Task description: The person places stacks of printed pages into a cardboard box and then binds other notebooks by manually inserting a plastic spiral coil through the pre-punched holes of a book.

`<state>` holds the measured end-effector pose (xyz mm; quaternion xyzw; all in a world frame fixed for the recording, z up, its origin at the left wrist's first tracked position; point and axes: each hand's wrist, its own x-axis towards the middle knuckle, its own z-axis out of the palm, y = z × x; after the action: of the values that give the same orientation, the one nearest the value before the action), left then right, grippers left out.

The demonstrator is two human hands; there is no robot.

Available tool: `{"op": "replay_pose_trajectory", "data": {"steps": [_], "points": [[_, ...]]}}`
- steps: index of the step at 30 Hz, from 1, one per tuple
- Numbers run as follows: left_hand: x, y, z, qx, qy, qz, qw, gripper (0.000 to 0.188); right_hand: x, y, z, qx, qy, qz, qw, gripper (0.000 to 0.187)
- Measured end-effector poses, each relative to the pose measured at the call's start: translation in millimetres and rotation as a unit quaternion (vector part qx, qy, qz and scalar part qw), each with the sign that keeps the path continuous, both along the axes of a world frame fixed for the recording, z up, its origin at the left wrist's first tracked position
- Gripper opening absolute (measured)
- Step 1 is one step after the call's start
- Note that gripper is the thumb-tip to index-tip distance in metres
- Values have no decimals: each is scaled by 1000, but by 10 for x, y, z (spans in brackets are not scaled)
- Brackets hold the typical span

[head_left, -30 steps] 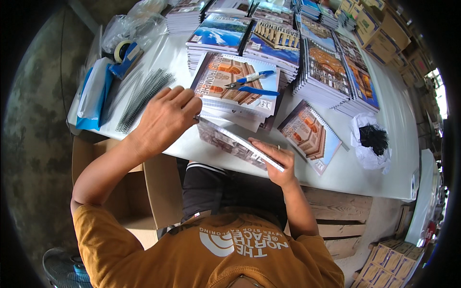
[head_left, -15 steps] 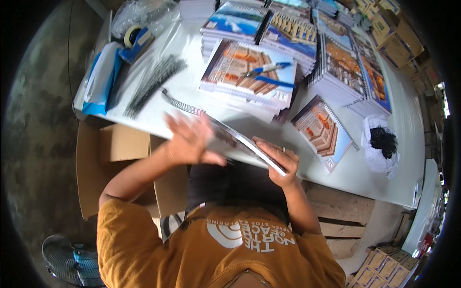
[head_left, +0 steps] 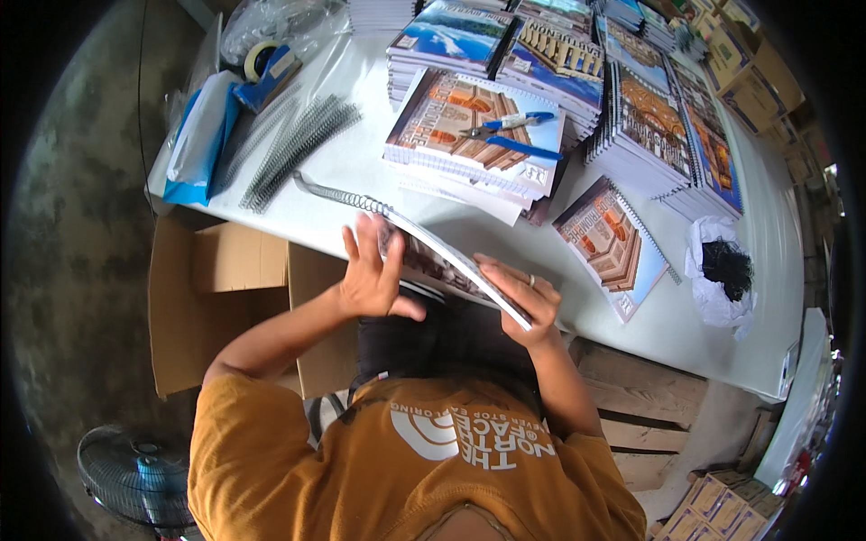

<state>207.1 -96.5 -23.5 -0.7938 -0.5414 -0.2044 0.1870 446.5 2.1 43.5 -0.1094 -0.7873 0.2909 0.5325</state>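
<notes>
Holding one spiral notebook [head_left: 433, 257], two hands, left hand [head_left: 370, 275], right hand [head_left: 528, 302]

A white surface [head_left: 361, 162] carries stacked notebooks [head_left: 478, 135] whose covers show terracotta-orange architecture under blue sky, bound with silver spirals. Blue-handled pliers [head_left: 514, 135] lie on the nearest stack. Loose binding coils [head_left: 298, 144] are dark grey (almost black). A blue tape dispenser [head_left: 271, 65] holds a cream roll, and a clear bag [head_left: 722, 270] holds black scraps. The cardboard box [head_left: 225, 298] is plain brown; the person's shirt [head_left: 379, 469] is mustard-orange with white print.
</notes>
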Motion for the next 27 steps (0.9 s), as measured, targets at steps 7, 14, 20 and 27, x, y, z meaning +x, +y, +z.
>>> {"op": "replay_pose_trajectory", "data": {"steps": [7,14,20,27], "points": [[-156,519,1851,-102,-190,2,976,50,159,107,5,-77,9,21,997,23],[-293,600,1789,-363,-315,-2,877,22,366,359,27,-192,-24,48,980,24],[-538,696,1734,-467,-406,11,785,39,412,375,-16,-235,-9,45,971,22],[-666,906,1713,-370,-302,-69,876,22,350,334,65,-203,-29,23,979,25]]}}
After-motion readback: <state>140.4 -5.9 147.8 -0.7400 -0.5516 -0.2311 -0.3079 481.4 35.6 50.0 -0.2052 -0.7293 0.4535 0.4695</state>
